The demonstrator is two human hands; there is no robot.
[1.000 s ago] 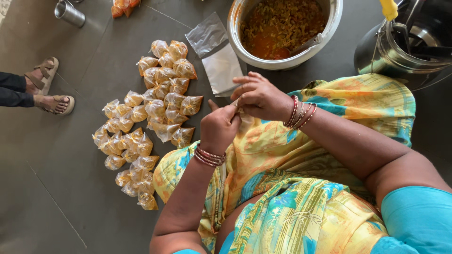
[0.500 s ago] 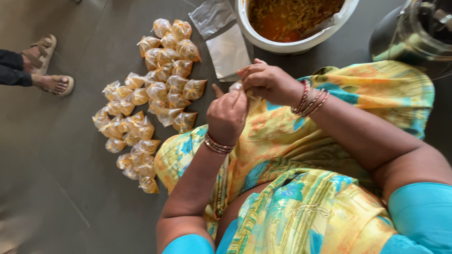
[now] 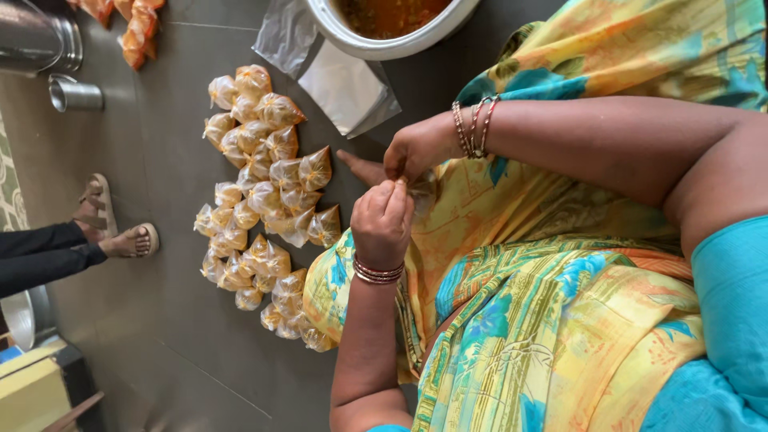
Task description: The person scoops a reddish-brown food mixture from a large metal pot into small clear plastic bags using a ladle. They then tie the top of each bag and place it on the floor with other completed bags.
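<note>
together, left hand (image 3: 382, 222) and right hand (image 3: 416, 150), fingertips pinched on a small clear pouch (image 3: 418, 186) over the yellow patterned lap, mostly hidden between the fingers. just beside the knee on the grey floor (image 3: 160, 320), a heap of filled tied pouches (image 3: 260, 200). farther up, flat empty bags (image 3: 336, 80) against a white bowl (image 3: 384, 44) of orange curry. at left, sandalled feet (image 3: 112, 228) of another person.
</note>
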